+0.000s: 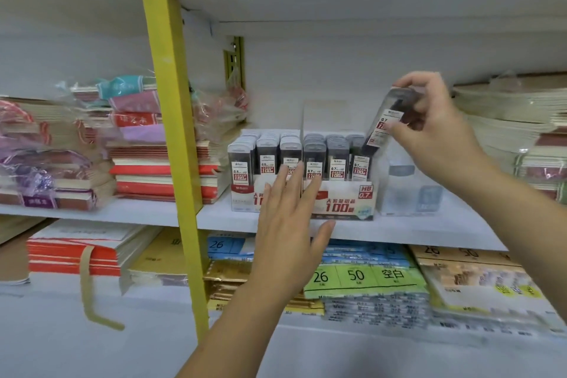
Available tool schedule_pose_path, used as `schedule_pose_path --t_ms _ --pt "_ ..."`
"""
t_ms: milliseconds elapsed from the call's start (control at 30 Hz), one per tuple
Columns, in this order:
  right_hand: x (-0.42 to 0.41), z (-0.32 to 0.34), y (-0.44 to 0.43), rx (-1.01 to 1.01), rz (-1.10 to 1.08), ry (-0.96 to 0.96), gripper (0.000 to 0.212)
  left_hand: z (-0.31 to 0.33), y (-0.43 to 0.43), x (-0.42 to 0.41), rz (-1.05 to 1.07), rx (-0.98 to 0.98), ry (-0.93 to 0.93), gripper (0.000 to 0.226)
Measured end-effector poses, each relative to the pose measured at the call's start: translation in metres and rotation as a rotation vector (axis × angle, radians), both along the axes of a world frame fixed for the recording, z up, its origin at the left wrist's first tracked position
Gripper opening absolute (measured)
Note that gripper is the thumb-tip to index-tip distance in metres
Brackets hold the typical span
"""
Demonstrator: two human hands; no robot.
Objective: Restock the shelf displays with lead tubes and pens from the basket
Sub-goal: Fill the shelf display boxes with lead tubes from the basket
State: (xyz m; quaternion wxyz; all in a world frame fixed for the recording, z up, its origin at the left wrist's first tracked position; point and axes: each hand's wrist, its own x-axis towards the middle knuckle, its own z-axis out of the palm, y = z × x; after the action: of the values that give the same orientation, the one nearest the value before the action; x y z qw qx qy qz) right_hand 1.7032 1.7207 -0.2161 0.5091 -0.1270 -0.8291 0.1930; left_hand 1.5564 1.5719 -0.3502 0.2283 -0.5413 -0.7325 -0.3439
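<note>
Right fingers [412, 80] pinch a lead tube [387, 120] above the white shelf [214, 214].

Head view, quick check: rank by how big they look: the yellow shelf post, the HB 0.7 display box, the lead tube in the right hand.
1. yellow shelf post
2. HB 0.7 display box
3. lead tube, pinched in the right hand
The post seems nearer the camera, which inflates it.

Right hand [429, 129] pinches a tilted lead tube [388, 121] above the 0.7 display box [346, 202] on the shelf [429, 228], left hand [291, 224] flat and open in front of the boxes.
</note>
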Motion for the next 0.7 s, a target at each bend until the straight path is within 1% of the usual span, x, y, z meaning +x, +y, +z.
schedule_pose_path --t_ms 67,167,300,333,367,400,467,533,567,633,700 --pt "-0.01 0.001 0.009 0.036 -0.052 -0.131 0.052 -0.007 0.004 -0.004 0.032 -0.017 0.038 0.07" --pt "-0.023 -0.005 0.019 0.063 -0.079 -0.299 0.034 -0.011 0.008 -0.008 0.041 0.012 0.051 0.068" --pt "-0.03 -0.01 0.031 0.224 -0.202 -0.407 0.012 -0.013 0.008 -0.01 0.024 0.04 0.029 0.066" --pt "-0.031 -0.011 0.032 0.254 -0.258 -0.425 0.009 -0.014 0.007 -0.01 0.019 0.043 0.027 0.067" --pt "-0.031 -0.012 0.033 0.277 -0.313 -0.431 0.014 -0.015 0.006 -0.01 0.013 0.05 0.025 0.068" --pt "-0.03 -0.014 0.032 0.295 -0.35 -0.416 0.021 -0.016 0.004 -0.009 0.006 0.065 0.021 0.068" --pt "-0.024 -0.019 0.021 0.301 -0.361 -0.298 0.03 -0.022 -0.003 -0.005 -0.016 0.133 -0.002 0.065" --pt "-0.01 -0.031 0.004 0.264 -0.303 -0.124 0.026 -0.031 -0.013 0.002 -0.032 0.209 -0.053 0.056" --pt "-0.002 -0.042 -0.007 0.228 -0.241 -0.052 0.022 -0.036 -0.018 0.008 -0.046 0.208 -0.112 0.052" --pt "0.015 -0.074 -0.03 0.131 -0.09 0.041 0.017 -0.054 -0.029 0.018 -0.094 0.093 -0.247 0.049" --pt "0.029 -0.117 -0.048 -0.032 0.016 0.038 0.018 -0.083 -0.042 0.02 -0.149 -0.111 -0.275 0.045"
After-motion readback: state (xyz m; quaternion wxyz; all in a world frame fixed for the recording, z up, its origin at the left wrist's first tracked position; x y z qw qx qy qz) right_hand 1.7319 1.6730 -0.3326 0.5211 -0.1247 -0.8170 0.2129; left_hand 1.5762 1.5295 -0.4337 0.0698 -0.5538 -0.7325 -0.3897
